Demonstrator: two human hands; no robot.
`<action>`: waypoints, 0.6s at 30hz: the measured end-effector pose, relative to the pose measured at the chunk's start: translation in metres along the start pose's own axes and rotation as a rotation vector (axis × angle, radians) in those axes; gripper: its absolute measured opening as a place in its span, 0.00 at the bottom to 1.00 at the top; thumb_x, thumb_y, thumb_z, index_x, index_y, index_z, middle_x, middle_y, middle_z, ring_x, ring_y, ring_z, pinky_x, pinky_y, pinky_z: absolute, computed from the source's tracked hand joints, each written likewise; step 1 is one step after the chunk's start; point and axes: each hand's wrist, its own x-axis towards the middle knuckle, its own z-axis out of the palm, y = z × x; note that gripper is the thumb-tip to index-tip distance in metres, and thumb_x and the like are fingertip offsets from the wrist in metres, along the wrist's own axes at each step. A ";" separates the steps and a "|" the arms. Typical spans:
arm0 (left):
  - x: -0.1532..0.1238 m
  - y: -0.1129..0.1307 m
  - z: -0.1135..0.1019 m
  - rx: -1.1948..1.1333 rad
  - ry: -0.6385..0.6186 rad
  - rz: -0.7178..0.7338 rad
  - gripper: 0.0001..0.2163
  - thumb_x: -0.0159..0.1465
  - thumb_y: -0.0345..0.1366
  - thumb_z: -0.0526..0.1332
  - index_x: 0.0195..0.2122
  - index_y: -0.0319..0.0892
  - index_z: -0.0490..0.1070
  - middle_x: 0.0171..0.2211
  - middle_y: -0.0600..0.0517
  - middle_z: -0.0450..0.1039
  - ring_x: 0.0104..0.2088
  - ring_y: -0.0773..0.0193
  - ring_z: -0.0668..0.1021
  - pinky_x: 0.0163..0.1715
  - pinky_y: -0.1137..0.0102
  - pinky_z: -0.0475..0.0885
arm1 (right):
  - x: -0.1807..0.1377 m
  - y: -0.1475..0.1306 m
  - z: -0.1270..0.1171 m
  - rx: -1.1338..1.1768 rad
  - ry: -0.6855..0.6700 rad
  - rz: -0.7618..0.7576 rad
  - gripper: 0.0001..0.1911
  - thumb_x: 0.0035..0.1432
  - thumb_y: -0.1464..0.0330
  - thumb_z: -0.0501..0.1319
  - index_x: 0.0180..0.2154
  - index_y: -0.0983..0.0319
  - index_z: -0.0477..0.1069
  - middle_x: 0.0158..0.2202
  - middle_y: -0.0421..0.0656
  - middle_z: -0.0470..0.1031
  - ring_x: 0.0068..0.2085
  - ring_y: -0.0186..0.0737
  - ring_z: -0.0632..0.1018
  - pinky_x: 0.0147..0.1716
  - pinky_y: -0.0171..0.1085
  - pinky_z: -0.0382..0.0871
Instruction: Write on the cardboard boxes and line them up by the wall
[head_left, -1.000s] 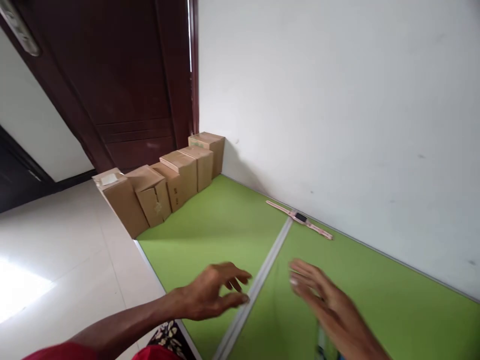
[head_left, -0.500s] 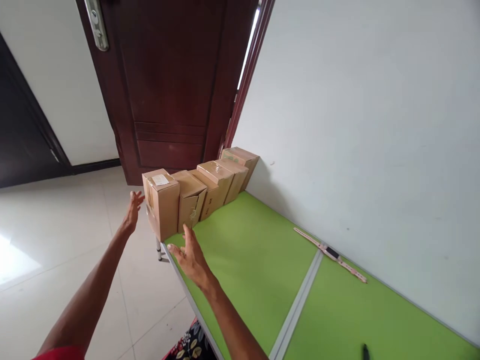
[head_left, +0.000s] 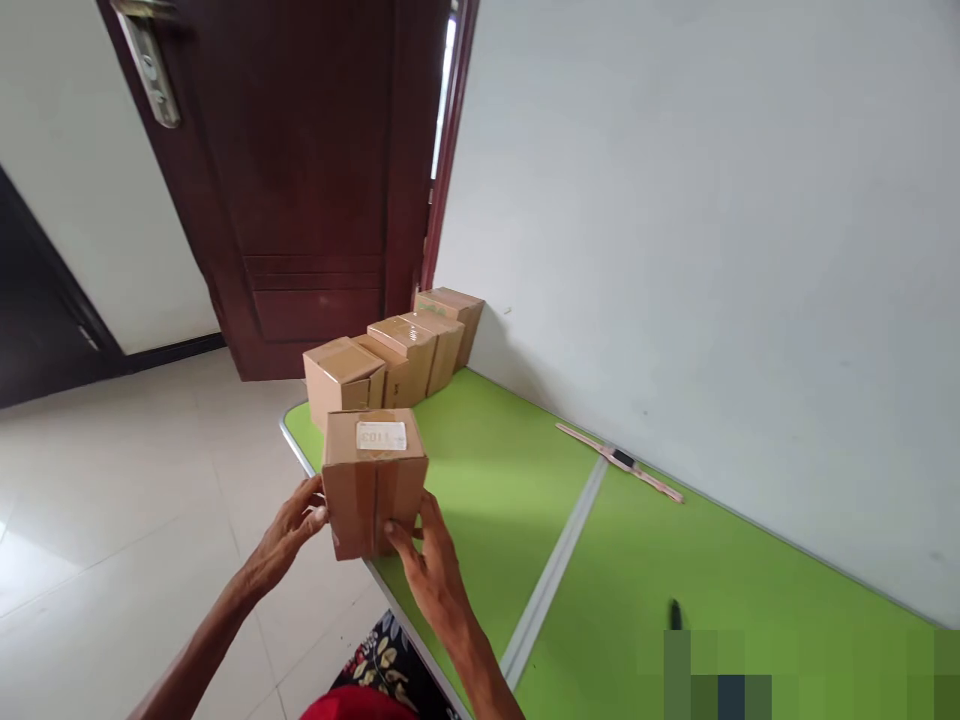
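Note:
A brown cardboard box [head_left: 351, 510] with a white label on top is between my two hands at the front edge of the green table [head_left: 495, 480]. My left hand [head_left: 296, 520] presses its left side, with the fingertips hidden behind the corner. On the right, my right hand [head_left: 427, 555] grips the lower right part, thumb on the near face. Whether the bottom of the box touches the table I cannot tell. Beyond it stands another cardboard box [head_left: 322, 385] with a partly raised flap, first in a row of several.
More cardboard boxes [head_left: 409, 375] run back toward the wall [head_left: 675, 250]. A pink-strapped watch [head_left: 622, 458] lies along the wall side. A dark object [head_left: 675, 614] rests near a pixelated patch. The brown door [head_left: 315, 200] stands behind the row.
Both hands were apart and empty; now they hold the labelled box. It has left the end of the row, come nearer to me and turned. The view has shifted slightly.

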 end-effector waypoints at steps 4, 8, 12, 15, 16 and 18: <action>0.005 0.017 0.068 -0.054 -0.237 0.089 0.37 0.64 0.70 0.61 0.62 0.47 0.78 0.54 0.42 0.77 0.53 0.42 0.76 0.55 0.53 0.75 | -0.057 -0.015 -0.071 -0.096 0.202 0.086 0.25 0.72 0.54 0.60 0.66 0.52 0.69 0.61 0.50 0.77 0.56 0.53 0.80 0.46 0.46 0.81; 0.014 0.032 0.138 -0.099 -0.383 0.207 0.38 0.67 0.71 0.56 0.65 0.48 0.76 0.58 0.41 0.75 0.56 0.41 0.75 0.57 0.53 0.73 | -0.102 -0.038 -0.121 -0.235 0.467 0.108 0.23 0.69 0.53 0.63 0.61 0.55 0.73 0.57 0.51 0.78 0.52 0.51 0.80 0.44 0.44 0.79; 0.013 0.039 0.177 -0.130 -0.461 0.270 0.37 0.69 0.68 0.55 0.69 0.49 0.73 0.66 0.41 0.70 0.62 0.41 0.73 0.63 0.52 0.69 | -0.125 -0.050 -0.144 -0.254 0.658 0.132 0.20 0.67 0.52 0.66 0.52 0.56 0.78 0.52 0.49 0.80 0.46 0.48 0.80 0.41 0.43 0.78; 0.010 0.042 0.184 -0.126 -0.522 0.262 0.36 0.69 0.65 0.59 0.71 0.50 0.69 0.70 0.41 0.68 0.63 0.39 0.73 0.64 0.49 0.69 | -0.132 -0.050 -0.149 -0.184 0.758 0.195 0.24 0.66 0.49 0.66 0.55 0.57 0.77 0.54 0.50 0.81 0.50 0.51 0.81 0.47 0.47 0.78; 0.009 0.043 0.184 -0.121 -0.540 0.262 0.35 0.69 0.64 0.61 0.72 0.50 0.68 0.70 0.41 0.69 0.62 0.40 0.74 0.62 0.50 0.70 | -0.133 -0.049 -0.149 -0.155 0.783 0.219 0.27 0.66 0.48 0.66 0.58 0.57 0.76 0.57 0.51 0.80 0.53 0.53 0.81 0.50 0.48 0.78; 0.005 0.046 0.184 -0.117 -0.556 0.264 0.33 0.70 0.60 0.63 0.72 0.51 0.67 0.69 0.42 0.70 0.62 0.41 0.75 0.61 0.52 0.71 | -0.132 -0.047 -0.146 -0.098 0.810 0.257 0.33 0.67 0.46 0.63 0.66 0.56 0.71 0.64 0.52 0.77 0.60 0.56 0.79 0.55 0.51 0.77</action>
